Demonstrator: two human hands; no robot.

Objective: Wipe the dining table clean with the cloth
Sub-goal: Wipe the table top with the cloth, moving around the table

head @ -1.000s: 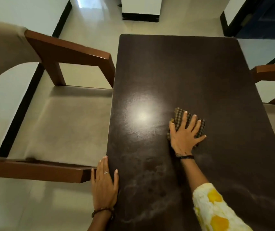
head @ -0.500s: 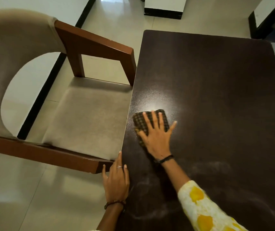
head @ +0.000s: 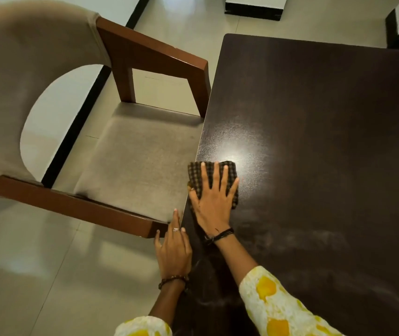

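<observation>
dining table [head: 326, 141] judged partly wiped: pale dusty streaks are seen across the near half, the far half looks darker and cleaner, so more passes are likely needed. chair [head: 130, 151] is tucked at the left edge. cloth [head: 214, 175] is folded, flat at the table's left edge. right hand [head: 211, 202] is spread, pressed palm-down on it. left hand [head: 173, 248] is laid flat, fingers together, on the table edge, nothing pinched.
</observation>
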